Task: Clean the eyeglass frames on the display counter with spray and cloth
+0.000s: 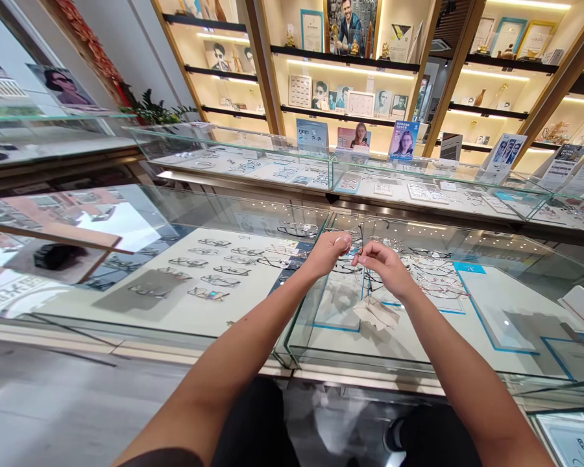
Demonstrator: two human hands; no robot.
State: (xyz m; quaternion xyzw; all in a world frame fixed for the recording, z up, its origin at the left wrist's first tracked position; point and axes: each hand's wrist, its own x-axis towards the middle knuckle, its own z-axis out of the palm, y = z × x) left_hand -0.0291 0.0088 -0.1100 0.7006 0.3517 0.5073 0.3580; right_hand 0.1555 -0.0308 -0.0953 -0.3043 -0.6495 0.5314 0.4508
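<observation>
Over the glass display counter [292,337], both hands are close together in front of me. My left hand [328,253] is closed, thumb and fingers pinched at a pair of eyeglasses [361,235] whose thin dark temple sticks up between the hands. My right hand [387,264] pinches the same eyeglasses from the other side. Much of the frame is hidden by the fingers and blends with the glasses behind. Just below the hands, a crumpled beige cloth [377,314] lies on the counter top.
Rows of eyeglasses [219,280] lie inside the counter to the left, more glasses [438,275] to the right. A white blue-edged board [496,318] is at right. Behind run a second glass case [253,165] and lit shelves [345,58]. A dark object [61,257] shows at far left.
</observation>
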